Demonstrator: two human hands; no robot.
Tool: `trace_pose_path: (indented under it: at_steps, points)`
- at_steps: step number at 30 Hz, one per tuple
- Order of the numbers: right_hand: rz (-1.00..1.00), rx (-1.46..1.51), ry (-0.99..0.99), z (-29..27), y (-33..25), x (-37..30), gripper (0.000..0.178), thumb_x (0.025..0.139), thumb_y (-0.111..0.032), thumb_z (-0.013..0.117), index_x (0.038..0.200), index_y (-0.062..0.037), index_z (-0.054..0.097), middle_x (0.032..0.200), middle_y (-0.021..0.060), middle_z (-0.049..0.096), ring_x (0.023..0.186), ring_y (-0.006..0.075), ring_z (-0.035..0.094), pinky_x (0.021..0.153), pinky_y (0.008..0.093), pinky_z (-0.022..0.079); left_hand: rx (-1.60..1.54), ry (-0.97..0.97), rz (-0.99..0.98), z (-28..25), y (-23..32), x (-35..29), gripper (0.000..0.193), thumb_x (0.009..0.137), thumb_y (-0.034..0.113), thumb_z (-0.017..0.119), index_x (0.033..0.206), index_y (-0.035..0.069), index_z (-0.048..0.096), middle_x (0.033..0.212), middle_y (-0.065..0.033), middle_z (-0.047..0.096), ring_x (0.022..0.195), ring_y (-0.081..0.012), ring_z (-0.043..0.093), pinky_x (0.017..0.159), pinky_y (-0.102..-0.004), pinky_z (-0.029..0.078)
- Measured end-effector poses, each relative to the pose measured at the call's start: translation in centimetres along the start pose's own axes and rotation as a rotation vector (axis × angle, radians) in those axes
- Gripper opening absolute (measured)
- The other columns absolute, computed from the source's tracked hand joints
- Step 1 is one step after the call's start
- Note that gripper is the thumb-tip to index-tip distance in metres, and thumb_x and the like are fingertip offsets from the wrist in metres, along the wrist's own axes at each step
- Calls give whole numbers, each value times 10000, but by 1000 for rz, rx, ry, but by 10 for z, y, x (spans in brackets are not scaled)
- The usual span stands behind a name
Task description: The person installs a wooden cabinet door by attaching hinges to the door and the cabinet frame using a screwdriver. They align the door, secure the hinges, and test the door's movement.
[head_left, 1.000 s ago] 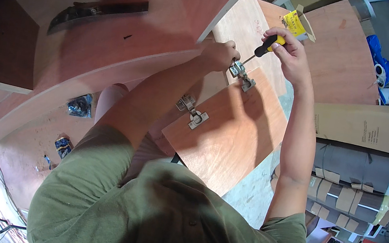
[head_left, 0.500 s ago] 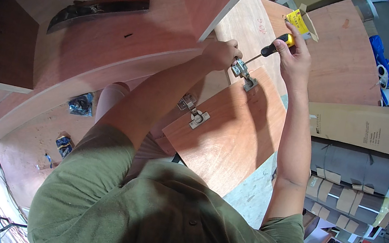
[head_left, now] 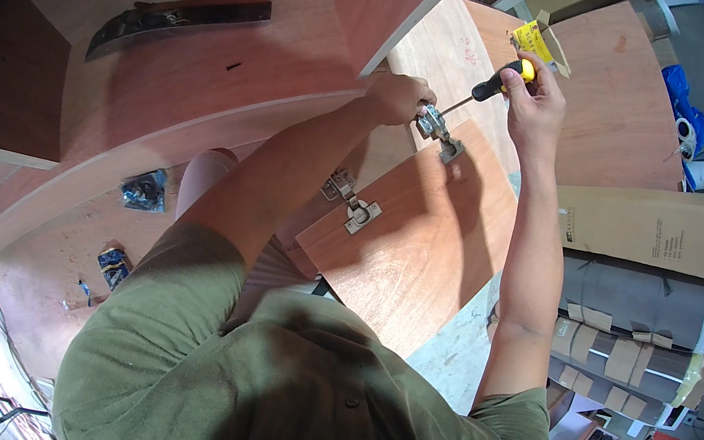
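Observation:
A wooden door panel (head_left: 418, 265) lies tilted before me, with two metal cabinet hinges fixed along its upper left edge. My left hand (head_left: 397, 100) is closed, its fingertips pinching the arm of the upper hinge (head_left: 433, 124). In my right hand (head_left: 536, 111) is a black and yellow screwdriver (head_left: 489, 88), gripped by its handle with thumb and fingers. The shaft slants down left, and its tip ends at or very near the upper hinge; exact contact cannot be made out. The lower hinge (head_left: 359, 212) sits on the panel, untouched by either hand.
At the left stands a large wooden cabinet frame (head_left: 207, 101) with a dark curved strip (head_left: 177, 23) on it. A small yellow box (head_left: 532, 38) is beyond my right hand. Cardboard cartons (head_left: 648, 227) and wrapped grey rolls (head_left: 638, 296) are stacked at right. Plastic packets (head_left: 145, 189) lie lower left.
The fingers of my right hand have curled slightly lower round the screwdriver handle. My left hand stays on the upper hinge, and the panel is nearly where it was.

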State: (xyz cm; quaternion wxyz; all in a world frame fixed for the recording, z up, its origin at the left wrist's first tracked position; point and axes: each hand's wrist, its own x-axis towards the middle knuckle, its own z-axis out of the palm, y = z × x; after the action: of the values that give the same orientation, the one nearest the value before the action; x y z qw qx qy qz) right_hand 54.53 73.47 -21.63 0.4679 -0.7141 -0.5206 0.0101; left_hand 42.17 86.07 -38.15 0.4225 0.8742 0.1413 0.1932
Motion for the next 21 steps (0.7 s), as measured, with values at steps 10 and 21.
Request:
trace_pose_path:
  at_steps: [10, 21]
  points:
    - [-36, 24, -132, -7, 3, -1, 289, 874, -105, 683, 1144, -23, 621, 912, 42, 636, 853, 87, 592, 750, 244, 490, 76, 30, 86, -2, -1, -1, 220, 838, 86, 634, 1047, 37, 687, 979, -87, 633, 865, -231, 649, 774, -354, 495]
    - [70, 471, -454, -10, -9, 10, 423, 862, 62, 569, 1265, -47, 505, 1082, 127, 611, 1030, 207, 613, 919, 351, 522, 8, 36, 84, 0, -5, 2, 208, 839, 81, 629, 1034, 38, 689, 957, -101, 640, 872, -240, 625, 772, -371, 468]
